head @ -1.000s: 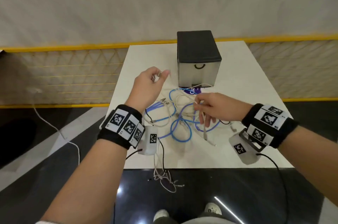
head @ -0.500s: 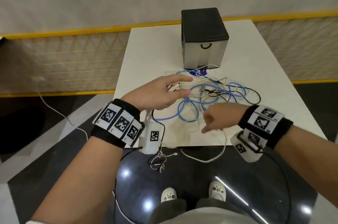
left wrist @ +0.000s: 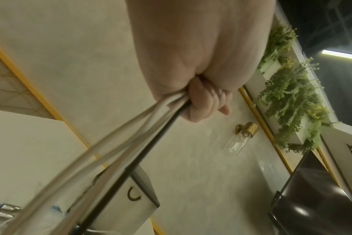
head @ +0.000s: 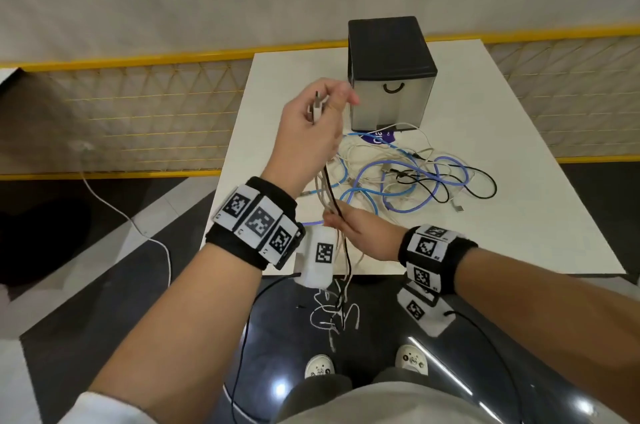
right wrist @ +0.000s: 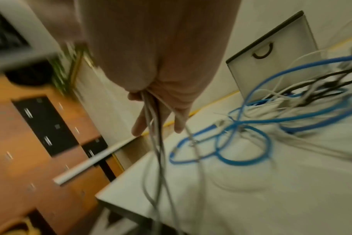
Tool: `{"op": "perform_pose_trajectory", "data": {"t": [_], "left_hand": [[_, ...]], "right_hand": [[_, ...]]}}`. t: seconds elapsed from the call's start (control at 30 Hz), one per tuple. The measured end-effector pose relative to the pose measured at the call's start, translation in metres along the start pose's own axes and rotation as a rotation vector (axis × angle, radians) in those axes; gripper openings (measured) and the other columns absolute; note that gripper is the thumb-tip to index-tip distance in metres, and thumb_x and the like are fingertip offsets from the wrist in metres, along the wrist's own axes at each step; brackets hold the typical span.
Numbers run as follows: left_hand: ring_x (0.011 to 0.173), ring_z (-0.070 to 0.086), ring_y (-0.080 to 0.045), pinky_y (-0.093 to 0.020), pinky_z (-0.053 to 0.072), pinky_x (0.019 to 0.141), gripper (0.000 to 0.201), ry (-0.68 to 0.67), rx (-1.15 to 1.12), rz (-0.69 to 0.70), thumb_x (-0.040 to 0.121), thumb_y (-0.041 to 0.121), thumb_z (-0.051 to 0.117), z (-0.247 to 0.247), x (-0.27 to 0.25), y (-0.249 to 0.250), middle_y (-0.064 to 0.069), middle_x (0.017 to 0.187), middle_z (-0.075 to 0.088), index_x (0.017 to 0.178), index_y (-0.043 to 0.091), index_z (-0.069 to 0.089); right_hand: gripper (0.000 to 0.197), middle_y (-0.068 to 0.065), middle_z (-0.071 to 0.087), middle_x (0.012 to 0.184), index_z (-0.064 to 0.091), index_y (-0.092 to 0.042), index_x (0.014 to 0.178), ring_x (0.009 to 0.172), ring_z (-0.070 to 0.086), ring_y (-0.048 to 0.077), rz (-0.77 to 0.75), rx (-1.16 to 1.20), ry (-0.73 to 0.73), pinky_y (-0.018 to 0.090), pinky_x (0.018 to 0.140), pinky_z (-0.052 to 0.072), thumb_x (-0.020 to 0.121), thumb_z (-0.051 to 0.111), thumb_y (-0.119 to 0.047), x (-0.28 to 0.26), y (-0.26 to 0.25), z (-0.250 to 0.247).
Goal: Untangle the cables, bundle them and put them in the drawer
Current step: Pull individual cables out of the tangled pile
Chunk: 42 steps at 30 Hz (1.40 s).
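Observation:
My left hand (head: 332,104) is raised over the table's left side and grips the plug ends of a few white cables and one black cable (head: 327,188); the left wrist view shows its fingers (left wrist: 201,101) curled tight round these strands (left wrist: 131,135). They run down to my right hand (head: 337,221) near the front edge, which holds them lower down (right wrist: 151,108); their tails (head: 337,312) hang below the table. A tangle of blue, white and black cables (head: 408,181) lies in front of the drawer box (head: 391,87), which is closed.
The white table (head: 519,215) ends just behind my right wrist. A loose plug (head: 458,208) lies right of the tangle. A purple label (head: 379,138) sticks out under the drawer box. A yellow-railed mesh fence (head: 138,104) runs behind, and a white cord (head: 138,226) crosses the floor.
My left hand has risen from the tangle, lifting the cable ends. My right hand has moved left to the front edge and taken hold of the same strands below it.

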<state>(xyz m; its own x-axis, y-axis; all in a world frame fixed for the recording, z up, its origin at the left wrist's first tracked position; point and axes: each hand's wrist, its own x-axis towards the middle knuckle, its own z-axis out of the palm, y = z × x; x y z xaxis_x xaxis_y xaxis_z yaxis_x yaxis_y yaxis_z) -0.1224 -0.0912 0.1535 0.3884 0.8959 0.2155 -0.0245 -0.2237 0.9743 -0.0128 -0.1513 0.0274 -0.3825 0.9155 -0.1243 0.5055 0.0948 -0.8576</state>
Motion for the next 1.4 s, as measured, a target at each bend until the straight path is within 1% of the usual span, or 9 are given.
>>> {"op": "perform_pose_trajectory", "data": {"t": [0.13,0.23,0.4,0.47,0.67,0.8,1.03,1.27,1.4], "left_hand": [[0.048,0.021,-0.015,-0.025,0.02,0.045,0.024,0.024,0.014,0.0,0.105,0.025,0.048,-0.006,-0.001,-0.005,0.002,0.054,0.029,0.088,0.014,0.06],[0.048,0.027,-0.01,-0.022,0.027,0.046,0.029,0.033,0.055,-0.038,0.1,0.032,0.055,-0.006,-0.002,-0.016,0.013,0.052,0.035,0.073,0.02,0.056],[0.047,0.02,-0.011,-0.022,0.019,0.042,0.046,0.033,-0.073,-0.186,0.101,0.047,0.045,0.013,-0.008,-0.026,0.009,0.052,0.025,0.064,0.02,0.038],[0.045,0.02,-0.013,-0.022,0.017,0.042,0.048,0.042,-0.096,-0.168,0.105,0.043,0.039,0.013,-0.005,-0.024,0.007,0.05,0.026,0.064,0.018,0.043],[0.049,0.026,-0.011,-0.024,0.024,0.042,0.03,0.024,0.025,-0.083,0.108,0.027,0.034,-0.012,0.005,-0.024,-0.002,0.063,0.038,0.125,0.033,0.059],[0.049,0.025,-0.012,-0.022,0.021,0.041,0.034,0.023,0.069,-0.143,0.107,0.035,0.037,-0.01,0.008,-0.042,-0.002,0.063,0.034,0.09,0.017,0.061],[0.048,0.02,-0.012,-0.025,0.018,0.045,0.053,0.065,0.045,-0.266,0.103,0.051,0.034,0.013,0.01,-0.061,0.001,0.057,0.026,0.061,0.018,0.037],[0.051,0.022,-0.013,-0.022,0.02,0.044,0.049,0.124,0.057,-0.264,0.104,0.042,0.044,0.019,0.018,-0.07,-0.001,0.06,0.027,0.067,0.011,0.04],[0.051,0.024,-0.012,-0.023,0.023,0.046,0.046,0.078,0.085,-0.222,0.102,0.042,0.048,0.023,0.02,-0.076,0.004,0.057,0.029,0.069,0.01,0.048]], "right_hand": [[0.031,0.004,0.062,0.114,0.045,-0.009,0.122,0.106,0.059,0.029,0.168,-0.24,-0.14,0.04,0.095,0.045,0.102,0.038,-0.033,-0.005,0.031,-0.014],[0.056,0.0,0.049,0.139,0.035,-0.019,0.14,0.13,0.045,0.009,0.104,-0.124,-0.042,0.022,0.107,0.035,0.092,0.058,-0.039,-0.002,0.015,-0.03],[0.015,0.001,0.061,0.097,0.048,-0.004,0.108,0.093,0.058,-0.006,-0.074,0.161,0.085,0.014,0.089,0.045,0.102,0.04,-0.015,0.006,-0.025,-0.017],[0.026,0.007,0.06,0.093,0.049,-0.001,0.101,0.096,0.062,0.013,-0.008,0.108,0.017,0.028,0.091,0.047,0.103,0.032,-0.021,0.001,-0.014,0.001],[0.047,0.003,0.045,0.139,0.04,-0.014,0.139,0.13,0.045,0.018,0.32,-0.318,-0.215,0.022,0.105,0.032,0.094,0.055,-0.017,-0.032,0.07,-0.017],[0.018,0.006,0.054,0.115,0.059,-0.016,0.109,0.103,0.059,0.024,0.43,-0.509,0.057,0.026,0.085,0.043,0.094,0.049,-0.016,-0.036,0.099,-0.048],[0.032,0.008,0.056,0.113,0.048,-0.015,0.113,0.1,0.057,0.024,0.578,-0.615,-0.008,0.032,0.082,0.046,0.086,0.064,-0.022,-0.034,0.115,-0.046],[0.022,0.0,0.052,0.097,0.06,-0.013,0.102,0.081,0.052,0.015,0.348,-0.428,0.183,0.015,0.067,0.04,0.081,0.064,-0.011,-0.026,0.097,-0.052],[0.004,0.004,0.058,0.089,0.067,-0.009,0.088,0.075,0.06,0.018,0.076,-0.211,0.397,0.026,0.072,0.05,0.084,0.067,-0.01,-0.022,0.066,-0.066]]}}
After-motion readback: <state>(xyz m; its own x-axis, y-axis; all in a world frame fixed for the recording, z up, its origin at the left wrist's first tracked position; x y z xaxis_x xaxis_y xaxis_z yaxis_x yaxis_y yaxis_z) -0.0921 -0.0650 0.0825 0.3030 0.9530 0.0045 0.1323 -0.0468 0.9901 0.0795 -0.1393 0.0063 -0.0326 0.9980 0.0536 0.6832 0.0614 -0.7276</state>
